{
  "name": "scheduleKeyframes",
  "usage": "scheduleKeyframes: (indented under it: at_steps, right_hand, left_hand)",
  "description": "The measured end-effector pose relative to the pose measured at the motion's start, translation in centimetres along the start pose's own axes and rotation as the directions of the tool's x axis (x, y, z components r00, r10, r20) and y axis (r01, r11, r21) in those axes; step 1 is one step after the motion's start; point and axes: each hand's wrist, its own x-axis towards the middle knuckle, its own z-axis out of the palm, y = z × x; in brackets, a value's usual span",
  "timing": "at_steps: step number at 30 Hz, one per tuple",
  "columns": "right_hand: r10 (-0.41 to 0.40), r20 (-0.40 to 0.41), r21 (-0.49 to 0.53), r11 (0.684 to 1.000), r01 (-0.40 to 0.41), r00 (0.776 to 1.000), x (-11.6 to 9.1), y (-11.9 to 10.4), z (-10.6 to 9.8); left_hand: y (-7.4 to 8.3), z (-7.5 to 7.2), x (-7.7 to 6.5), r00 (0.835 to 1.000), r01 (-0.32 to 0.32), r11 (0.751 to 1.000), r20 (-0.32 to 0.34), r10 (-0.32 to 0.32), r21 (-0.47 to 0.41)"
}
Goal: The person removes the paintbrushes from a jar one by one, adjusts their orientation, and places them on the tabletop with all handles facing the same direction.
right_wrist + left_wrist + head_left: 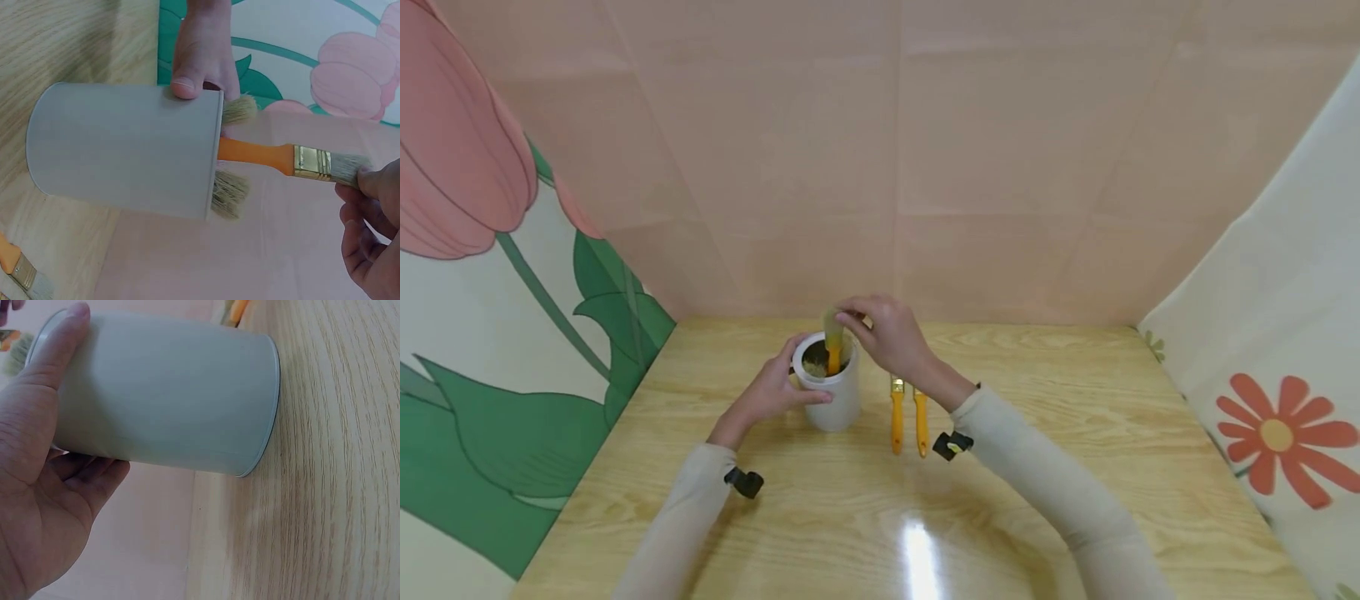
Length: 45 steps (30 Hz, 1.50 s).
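A pale grey-white canister stands upright on the table. My left hand grips it near the rim, thumb on the near side and fingers around the far side. With thumb and fingertips, my right hand pinches the bristles of a paintbrush above the opening. That brush is bristles up, its orange handle partly inside the canister and the lower end hidden. Two more bristle heads show at the rim, an upper tuft and a lower tuft in the right wrist view.
Two orange-handled paintbrushes, a left one and a right one, lie side by side on the wooden table, right of the canister. Behind the table rises a pink backdrop; flower-patterned cloths hang at both sides.
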Motion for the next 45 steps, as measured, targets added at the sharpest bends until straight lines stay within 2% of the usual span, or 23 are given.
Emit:
scheduleKeyframes:
  at_steps: [13, 23, 28, 33, 45]
  right_hand:
    - [-0.036, -0.009, 0.003, 0.999, 0.036, 0.999, 1.5, -0.5, -2.0]
    - [-0.058, -0.052, -0.008, 0.998, 0.058, 0.997, 2.6, -1.8, -4.6]
    - [-0.056, -0.068, 0.006, 0.998, 0.057, 0.996, 2.4, -2.0, -5.8]
    - [-0.027, -0.073, 0.002, 1.0, 0.027, 0.997, 1.9, -1.8, -6.6]
    - [0.136, -0.043, 0.011, 0.991, -0.135, 0.99, -0.9, 0.0, -7.1]
  left_hand:
    - [-0.2, 0.0, 0.1, 1.0, 0.012, 1.0, -0.004, -0.012, -0.009]
    - [0.0, -0.1, 0.0, 1.0, 0.008, 1.0, -0.017, -0.008, -0.012]
    - [-0.2, 0.0, -0.2, 0.999, 0.032, 0.999, -0.01, -0.032, -0.017]
    - [-0.3, 0.0, 0.0, 0.999, 0.033, 0.999, -0.009, -0.033, -0.024]
    - [-0.5, -0.1, -0.1, 0.999, 0.04, 0.999, -0.019, -0.04, 0.002]
